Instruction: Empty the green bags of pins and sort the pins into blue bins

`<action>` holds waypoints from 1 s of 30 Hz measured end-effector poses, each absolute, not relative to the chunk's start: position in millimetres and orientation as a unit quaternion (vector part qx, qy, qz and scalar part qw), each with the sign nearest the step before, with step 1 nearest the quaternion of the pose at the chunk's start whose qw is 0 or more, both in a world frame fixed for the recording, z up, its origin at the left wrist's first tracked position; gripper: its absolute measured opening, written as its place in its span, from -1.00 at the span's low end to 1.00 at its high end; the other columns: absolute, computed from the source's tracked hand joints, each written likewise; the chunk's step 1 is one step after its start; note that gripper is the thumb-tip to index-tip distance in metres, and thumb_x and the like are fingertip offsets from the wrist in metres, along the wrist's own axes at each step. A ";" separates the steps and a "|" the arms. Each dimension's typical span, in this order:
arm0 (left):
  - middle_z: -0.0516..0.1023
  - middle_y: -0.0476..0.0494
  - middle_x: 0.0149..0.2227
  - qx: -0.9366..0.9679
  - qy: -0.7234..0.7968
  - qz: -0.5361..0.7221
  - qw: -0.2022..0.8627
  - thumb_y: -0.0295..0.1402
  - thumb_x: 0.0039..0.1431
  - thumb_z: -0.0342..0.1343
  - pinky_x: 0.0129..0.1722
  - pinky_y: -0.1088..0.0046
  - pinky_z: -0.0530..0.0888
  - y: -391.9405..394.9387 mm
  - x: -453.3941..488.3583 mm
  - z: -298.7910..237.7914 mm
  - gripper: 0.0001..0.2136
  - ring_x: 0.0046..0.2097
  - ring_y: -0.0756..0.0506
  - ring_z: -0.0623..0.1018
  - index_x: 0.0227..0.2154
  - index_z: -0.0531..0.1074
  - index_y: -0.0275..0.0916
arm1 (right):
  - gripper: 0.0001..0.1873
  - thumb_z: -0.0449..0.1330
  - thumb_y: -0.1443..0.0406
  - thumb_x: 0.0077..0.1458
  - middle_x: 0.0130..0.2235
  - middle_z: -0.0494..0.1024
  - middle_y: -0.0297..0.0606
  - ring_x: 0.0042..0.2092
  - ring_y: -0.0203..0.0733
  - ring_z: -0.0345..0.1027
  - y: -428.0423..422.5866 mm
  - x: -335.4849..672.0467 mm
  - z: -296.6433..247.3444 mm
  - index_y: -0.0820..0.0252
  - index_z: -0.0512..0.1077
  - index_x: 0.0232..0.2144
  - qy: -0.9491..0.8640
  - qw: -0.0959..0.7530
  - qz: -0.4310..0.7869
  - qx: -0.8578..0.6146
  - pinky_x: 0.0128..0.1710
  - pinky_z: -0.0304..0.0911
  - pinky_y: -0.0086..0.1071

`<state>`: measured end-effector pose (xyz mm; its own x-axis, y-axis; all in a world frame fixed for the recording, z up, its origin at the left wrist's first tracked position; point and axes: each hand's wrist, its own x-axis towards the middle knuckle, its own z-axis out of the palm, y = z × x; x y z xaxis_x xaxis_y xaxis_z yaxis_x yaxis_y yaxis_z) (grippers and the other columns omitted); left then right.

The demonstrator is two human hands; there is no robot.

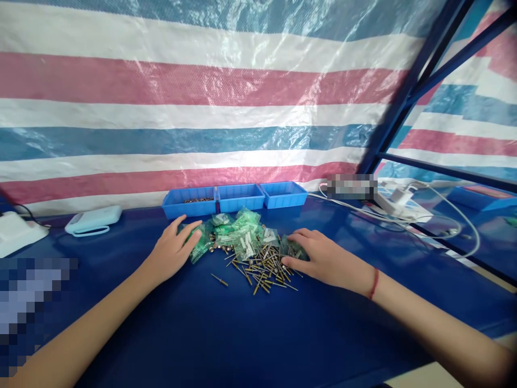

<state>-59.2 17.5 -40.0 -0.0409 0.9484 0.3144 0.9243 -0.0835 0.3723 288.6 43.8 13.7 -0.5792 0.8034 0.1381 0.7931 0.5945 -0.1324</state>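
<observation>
A heap of small green plastic bags (241, 235) lies on the blue table (226, 334), with several loose brass-coloured pins (264, 271) scattered in front of it. My left hand (174, 249) rests flat on the left edge of the heap, fingers spread over a green bag. My right hand (319, 256) lies flat on the right edge, its fingers stretched out over bags and touching the pins. A red string circles my right wrist. Neither hand grips anything.
Three blue plastic trays (236, 198) stand in a row behind the heap; the left one holds small dark parts. A light blue device (93, 220) and a white object (16, 231) sit at the left. White cables and a charger (399, 202) lie at the right, by a blue metal frame.
</observation>
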 end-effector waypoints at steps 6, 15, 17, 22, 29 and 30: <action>0.03 -0.26 0.29 0.723 0.658 0.209 0.007 0.06 0.21 -0.17 0.19 -0.05 0.12 12.4 -55.6 -40.3 -0.47 0.29 -0.34 0.09 0.17 0.22 -0.04 | -0.71 0.13 0.19 0.12 -0.09 0.46 -0.07 -0.05 0.00 0.33 46.3 291.7 8.5 0.23 0.42 -0.16 -0.865 0.119 0.088 -0.479 -0.01 0.20 -0.16; 0.02 -0.26 0.30 0.725 0.665 0.176 0.035 0.08 0.22 -0.22 0.21 -0.03 0.08 12.4 -57.3 -38.6 -0.45 0.32 -0.29 0.03 0.20 0.16 -0.02 | -0.80 0.21 0.22 -0.01 -0.28 0.47 -0.23 -0.23 -0.13 0.35 59.8 292.8 15.8 0.19 0.37 -0.32 -0.838 0.165 0.161 -0.494 -0.22 0.22 -0.28; 0.03 -0.25 0.29 0.723 0.667 0.173 0.036 0.08 0.22 -0.22 0.22 -0.01 0.07 12.4 -57.4 -38.5 -0.45 0.32 -0.28 0.04 0.19 0.16 -0.02 | -0.76 0.21 0.26 -0.03 -0.27 0.45 -0.25 -0.24 -0.15 0.34 63.9 294.1 16.6 0.18 0.35 -0.26 -0.823 0.195 0.186 -0.500 -0.24 0.23 -0.30; 0.07 -0.25 0.28 0.726 0.664 0.175 0.026 0.08 0.21 -0.22 0.21 0.00 0.10 13.0 -57.4 -39.3 -0.45 0.30 -0.29 0.07 0.19 0.18 -0.03 | -0.58 0.17 0.31 -0.05 -0.30 0.40 -0.28 -0.30 -0.23 0.32 76.5 292.7 22.3 0.20 0.27 -0.08 -0.762 0.302 0.301 -0.487 -0.31 0.25 -0.37; 0.13 -0.25 0.26 0.734 0.655 0.180 0.007 0.05 0.22 -0.21 0.18 0.00 0.16 12.5 -57.2 -39.2 -0.46 0.28 -0.32 0.14 0.18 0.21 -0.05 | -0.48 0.24 0.17 -0.07 -0.21 0.46 -0.11 -0.29 -0.17 0.35 86.6 268.9 18.2 0.33 0.39 -0.06 -0.814 0.124 0.275 -0.496 -0.33 0.27 -0.34; 0.13 -0.25 0.26 0.734 0.655 0.181 0.008 0.05 0.22 -0.21 0.18 0.00 0.16 12.4 -57.4 -39.4 -0.46 0.27 -0.32 0.14 0.18 0.20 -0.05 | -0.47 0.27 0.12 -0.09 -0.16 0.45 -0.07 -0.24 -0.12 0.36 86.9 267.2 16.9 0.33 0.43 -0.09 -0.830 0.116 0.241 -0.490 -0.26 0.28 -0.31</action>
